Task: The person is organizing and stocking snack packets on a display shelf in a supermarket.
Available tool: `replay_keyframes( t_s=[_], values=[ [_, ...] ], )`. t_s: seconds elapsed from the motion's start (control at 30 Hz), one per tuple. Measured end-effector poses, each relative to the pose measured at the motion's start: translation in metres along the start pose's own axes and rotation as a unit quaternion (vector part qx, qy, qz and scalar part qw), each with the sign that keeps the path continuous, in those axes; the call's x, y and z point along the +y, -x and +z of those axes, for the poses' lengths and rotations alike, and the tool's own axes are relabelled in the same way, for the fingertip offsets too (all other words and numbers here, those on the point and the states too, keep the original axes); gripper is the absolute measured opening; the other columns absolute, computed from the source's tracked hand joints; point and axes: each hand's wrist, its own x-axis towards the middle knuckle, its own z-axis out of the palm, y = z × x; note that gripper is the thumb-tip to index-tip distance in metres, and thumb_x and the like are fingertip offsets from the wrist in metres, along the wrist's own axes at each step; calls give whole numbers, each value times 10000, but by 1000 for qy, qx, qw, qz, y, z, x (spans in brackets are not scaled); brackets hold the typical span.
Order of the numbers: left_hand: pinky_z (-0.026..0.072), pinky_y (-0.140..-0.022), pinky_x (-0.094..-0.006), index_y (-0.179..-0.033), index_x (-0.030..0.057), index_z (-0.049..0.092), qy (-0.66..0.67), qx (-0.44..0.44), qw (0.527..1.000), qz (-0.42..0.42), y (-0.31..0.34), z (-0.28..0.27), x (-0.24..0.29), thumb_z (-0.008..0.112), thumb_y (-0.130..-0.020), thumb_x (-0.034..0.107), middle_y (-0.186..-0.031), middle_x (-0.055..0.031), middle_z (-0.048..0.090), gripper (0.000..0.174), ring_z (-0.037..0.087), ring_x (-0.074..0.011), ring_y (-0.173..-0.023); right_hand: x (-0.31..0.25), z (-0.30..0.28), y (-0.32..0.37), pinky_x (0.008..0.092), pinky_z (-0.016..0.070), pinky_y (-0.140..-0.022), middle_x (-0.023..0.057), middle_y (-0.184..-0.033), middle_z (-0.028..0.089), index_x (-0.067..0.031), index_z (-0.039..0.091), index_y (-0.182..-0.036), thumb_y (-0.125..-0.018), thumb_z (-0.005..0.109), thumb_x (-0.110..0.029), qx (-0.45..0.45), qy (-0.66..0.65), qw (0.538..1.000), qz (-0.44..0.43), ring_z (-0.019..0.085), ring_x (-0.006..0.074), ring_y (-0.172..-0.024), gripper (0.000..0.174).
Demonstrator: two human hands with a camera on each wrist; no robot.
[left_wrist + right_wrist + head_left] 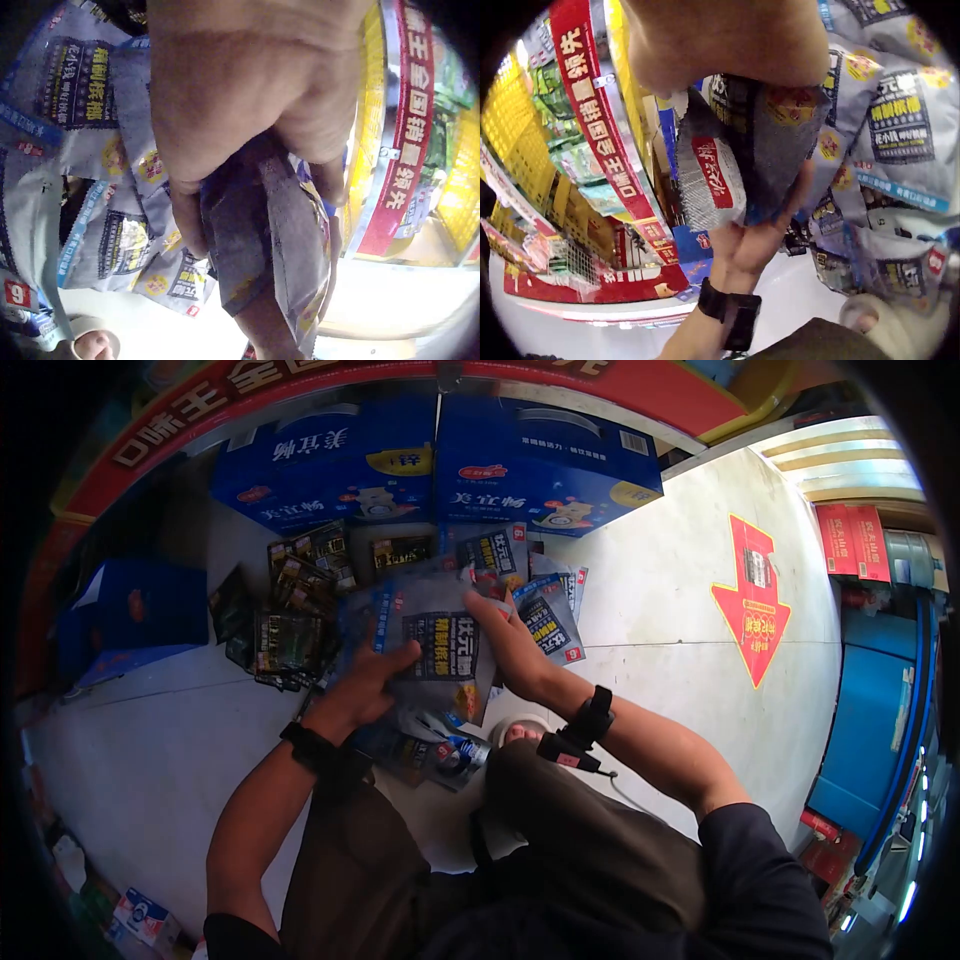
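Several grey printed packets (435, 650) are held between both hands above the floor. The left hand (365, 685) grips their left side, its thumb lying across the front; in the left wrist view the left hand (255, 82) has its fingers around a grey packet (300, 232). The right hand (505, 645) grips the upper right edge; the right wrist view shows the right hand (727, 45) over a packet with a red label (714, 172). More grey packets (545, 620) lie behind, and others (425, 750) lie below the hands.
Dark packets (290, 645) are piled on the floor at the left. Two blue cartons (540, 470) stand behind, under a red shelf strip (330, 385). A blue box (145, 615) is at the left, a red arrow sticker (752, 605) on the floor at the right.
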Motion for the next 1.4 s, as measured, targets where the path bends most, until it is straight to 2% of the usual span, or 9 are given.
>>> replay_keyframes(
  t_s=[0.23,0.47,0.6,0.73,0.93,1.07,1.2,1.3,1.4],
  values=[
    [538,-939,-388,-1381,93,425,-94,-30,995,1,2,0,1,747,-788,-25,-1210,-86,617,685,616,-212,-1119,5,11,8,303,544,-800,171,-1069,655,100,427,-1267,-926,683,-272,132,221,956,-137,648,181,-964,565],
    [521,-958,-381,-1352,66,452,-138,24,989,47,17,-15,10,746,-753,-49,-1187,-95,628,677,633,-224,-1085,-29,-22,1,312,504,-804,169,-1046,670,41,459,-1290,-937,664,-340,13,235,971,-40,637,201,-933,558],
    [539,-933,-377,-1325,55,479,-122,74,989,40,26,-49,28,726,-760,-50,-1170,-99,640,625,647,-230,-1065,-33,-102,-9,390,512,-835,241,-1120,615,57,451,-1288,-848,749,-335,244,604,713,-260,632,333,-966,660],
    [580,-874,-380,-1275,54,518,-69,95,990,76,32,-57,39,717,-780,-41,-1146,-98,662,542,682,-232,-1000,-20,-129,9,415,511,-878,299,-1190,579,96,429,-1248,-736,844,-278,199,558,806,-6,628,389,-1016,757],
    [565,-915,-383,-1286,60,522,-79,104,986,101,22,-76,24,707,-789,-47,-1140,-89,662,541,671,-221,-1027,-55,-154,27,294,505,-645,80,-859,708,10,688,-1031,-734,799,-112,98,451,885,62,629,132,-727,340],
    [545,-948,-386,-1297,67,513,-34,82,995,51,20,-59,22,710,-769,-68,-1142,-85,652,580,657,-225,-1053,-121,-160,14,328,536,-785,109,-924,737,30,705,-1048,-704,804,-101,-38,633,764,120,676,184,-783,380],
    [537,-957,-389,-1320,80,492,-92,55,992,72,13,-55,19,719,-754,-72,-1173,-85,631,628,642,-229,-1078,-121,-169,-20,382,502,-913,197,-1222,630,-11,633,-1228,-655,852,-200,45,733,665,132,633,300,-1080,642],
    [535,-956,-387,-1349,90,456,-100,58,988,98,11,-55,21,726,-743,-74,-1193,-88,615,683,629,-231,-1100,-114,-170,-32,439,390,-1104,179,-1547,259,-154,284,-1518,-560,907,-302,38,759,642,99,381,363,-1364,1151],
    [531,-958,-387,-1365,94,429,-122,57,984,114,13,-52,19,730,-733,-81,-1204,-89,608,722,626,-236,-1103,-104,-160,-27,524,332,-1132,158,-1514,322,-194,225,-1539,-516,917,-336,3,795,604,48,310,346,-1413,1244]
  ],
)
